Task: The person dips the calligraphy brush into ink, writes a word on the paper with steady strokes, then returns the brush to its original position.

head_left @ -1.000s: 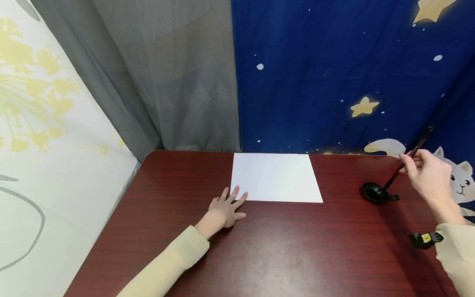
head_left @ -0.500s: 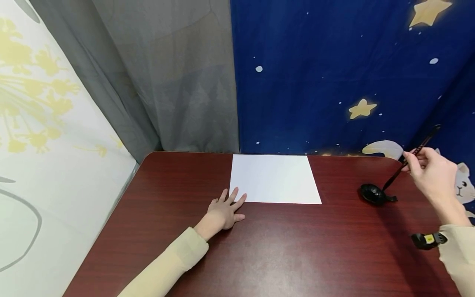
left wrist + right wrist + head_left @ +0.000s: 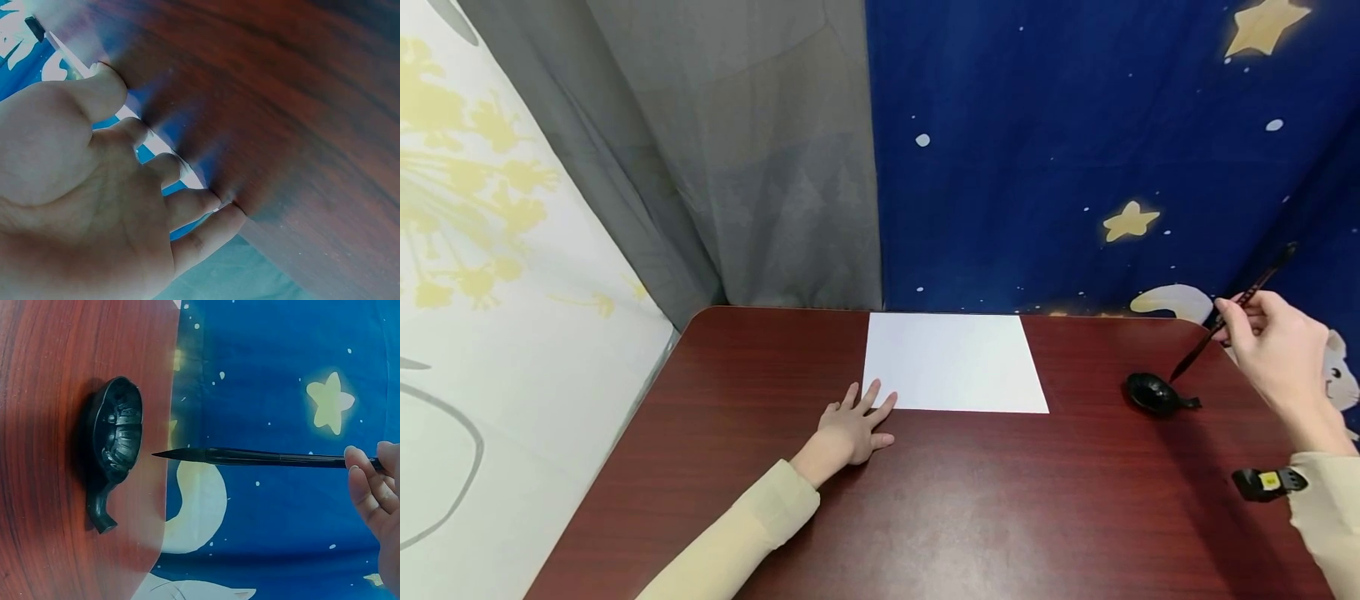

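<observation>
The left hand (image 3: 852,433) lies with its fingers spread apart, their tips on the near left corner of the paper (image 3: 958,367), probably to keep the sheet from sliding. The paper stretches flat, beyond and to the right of those fingers, up to the far edge of the table (image 3: 970,508). Well apart from them, the black dish (image 3: 1153,393) sits below and to the left of the right fingers, likely for easy reach. The brush (image 3: 262,457) slants down toward it, dark tip near the rim with a gap between. The right hand (image 3: 1281,354) pinches the shaft between thumb and fingers, presumably high to keep skin off the tip.
</observation>
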A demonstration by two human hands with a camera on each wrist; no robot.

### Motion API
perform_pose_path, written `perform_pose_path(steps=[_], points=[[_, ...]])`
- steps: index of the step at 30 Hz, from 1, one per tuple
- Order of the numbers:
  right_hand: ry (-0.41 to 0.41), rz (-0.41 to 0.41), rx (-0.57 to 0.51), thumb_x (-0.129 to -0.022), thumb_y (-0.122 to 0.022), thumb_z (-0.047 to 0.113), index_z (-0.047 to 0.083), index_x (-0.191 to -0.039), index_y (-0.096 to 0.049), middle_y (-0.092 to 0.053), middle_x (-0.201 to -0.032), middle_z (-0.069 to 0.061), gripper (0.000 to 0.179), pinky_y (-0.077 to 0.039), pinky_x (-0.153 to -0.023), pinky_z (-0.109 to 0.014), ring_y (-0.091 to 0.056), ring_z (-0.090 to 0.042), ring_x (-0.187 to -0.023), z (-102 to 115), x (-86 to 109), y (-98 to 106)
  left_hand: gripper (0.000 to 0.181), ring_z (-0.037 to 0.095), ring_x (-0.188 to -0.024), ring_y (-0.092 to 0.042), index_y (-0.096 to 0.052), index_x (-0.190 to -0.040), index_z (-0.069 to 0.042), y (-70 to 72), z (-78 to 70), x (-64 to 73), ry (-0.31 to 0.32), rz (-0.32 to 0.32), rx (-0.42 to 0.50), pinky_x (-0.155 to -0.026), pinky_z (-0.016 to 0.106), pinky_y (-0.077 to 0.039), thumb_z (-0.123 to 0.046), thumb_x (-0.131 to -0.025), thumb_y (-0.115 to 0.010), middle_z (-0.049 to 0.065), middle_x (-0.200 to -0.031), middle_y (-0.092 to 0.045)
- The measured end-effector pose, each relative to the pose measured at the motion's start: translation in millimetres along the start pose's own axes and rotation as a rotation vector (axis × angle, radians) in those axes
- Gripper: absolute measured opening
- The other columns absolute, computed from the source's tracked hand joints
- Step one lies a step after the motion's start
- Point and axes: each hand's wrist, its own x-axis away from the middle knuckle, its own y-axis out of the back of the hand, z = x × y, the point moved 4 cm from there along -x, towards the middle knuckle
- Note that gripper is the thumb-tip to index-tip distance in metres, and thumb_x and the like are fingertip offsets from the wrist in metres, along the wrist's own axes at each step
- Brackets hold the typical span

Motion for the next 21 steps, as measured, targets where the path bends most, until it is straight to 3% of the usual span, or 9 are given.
perform_pose_path(steps=[4, 5, 6, 11, 12, 21], points=[[0.014, -0.009, -0.008, -0.101, -0.061, 0.014, -0.013, -0.098, -0.062, -0.067, -0.072, -0.030, 0.027, -0.024, -0.052, -0.008, -0.025, 0.037, -0.067, 3.4, -2.7, 1.5, 0.066, 0.028, -0.155, -0.009, -0.015, -0.164, -0.033, 0.2, 0.4, 0.3, -0.005, -0.009, 0.009, -0.117, 0.048, -0.028, -0.054, -0.105, -0.038, -0.002, -0.170, -0.006], [0.013, -0.015, -0.015, -0.101, -0.061, 0.014, -0.013, -0.098, -0.063, -0.070, -0.066, -0.016, 0.027, -0.023, -0.054, -0.007, -0.026, 0.037, -0.068, 4.0, -3.4, 1.9, 0.066, 0.028, -0.155, -0.010, -0.016, -0.164, -0.033, 0.0, 0.5, 0.0, -0.006, -0.010, 0.011, -0.117, 0.048, -0.028, -0.054, -0.105, -0.038, -0.002, -0.170, -0.006], [0.011, -0.019, -0.017, -0.101, -0.062, 0.014, -0.013, -0.098, -0.063, -0.070, -0.066, -0.016, 0.027, -0.022, -0.055, -0.006, -0.026, 0.037, -0.068, 4.6, -3.9, 2.3, 0.066, 0.028, -0.155, -0.010, -0.016, -0.163, -0.033, -0.1, 0.6, -0.2, -0.006, -0.011, 0.011, -0.117, 0.048, -0.028, -0.054, -0.105, -0.038, -0.002, -0.170, -0.006], [0.013, -0.036, -0.013, -0.101, -0.062, 0.014, -0.013, -0.099, -0.063, -0.071, -0.067, -0.017, 0.028, -0.022, -0.058, -0.006, -0.026, 0.038, -0.070, 7.7, -7.4, 4.3, 0.066, 0.028, -0.155, -0.009, -0.016, -0.164, -0.033, 0.0, 0.6, -0.1, -0.006, -0.010, 0.012, -0.117, 0.048, -0.028, -0.054, -0.105, -0.038, -0.002, -0.170, -0.006], [0.020, -0.034, -0.006, -0.101, -0.062, 0.014, -0.013, -0.100, -0.063, -0.068, -0.073, -0.030, 0.027, -0.022, -0.057, -0.007, -0.025, 0.038, -0.070, 8.5, -8.4, 4.6, 0.066, 0.029, -0.155, -0.009, -0.016, -0.164, -0.033, 0.2, 0.5, 0.2, -0.006, -0.010, 0.011, -0.117, 0.048, -0.028, -0.054, -0.105, -0.038, -0.002, -0.170, -0.006], [0.056, -0.049, -0.016, -0.100, -0.062, 0.010, -0.015, -0.101, -0.063, -0.067, -0.073, -0.031, 0.025, -0.025, -0.046, -0.006, -0.026, 0.038, -0.068, 15.1, -18.9, 9.8, 0.066, 0.029, -0.155, -0.009, -0.016, -0.164, -0.033, -0.4, 0.4, -0.4, -0.009, -0.011, 0.006, -0.117, 0.048, -0.028, -0.054, -0.105, -0.038, -0.002, -0.170, -0.006]])
